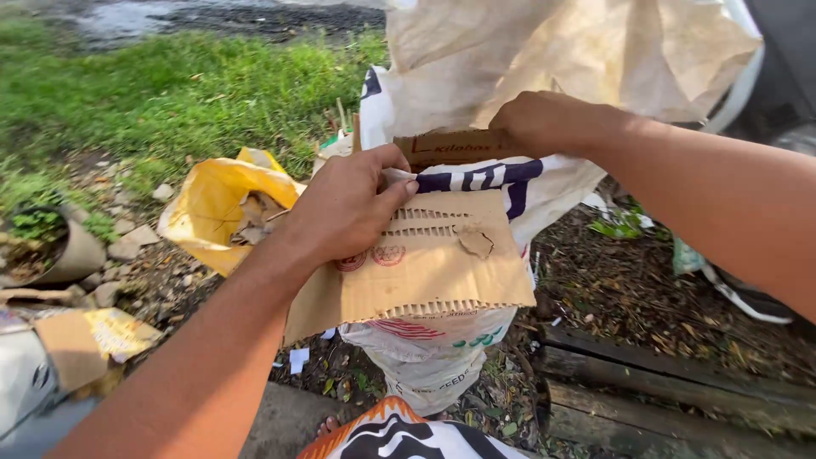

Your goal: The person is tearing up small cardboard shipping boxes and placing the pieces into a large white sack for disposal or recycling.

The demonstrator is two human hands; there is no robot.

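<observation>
My left hand grips the top edge of a torn brown cardboard sheet, which hangs down in front of a white woven sack with coloured print. Higher up, my right hand holds the sack's mouth together with another cardboard piece that sticks out of it. The sack's pale upper part is folded open above my hands. What lies deeper inside the sack is hidden.
A yellow bag with scraps lies on the ground to the left, near stones and a flattened carton. Grass spreads behind. Dark wooden planks and mulch lie at the right. A patterned garment shows at the bottom.
</observation>
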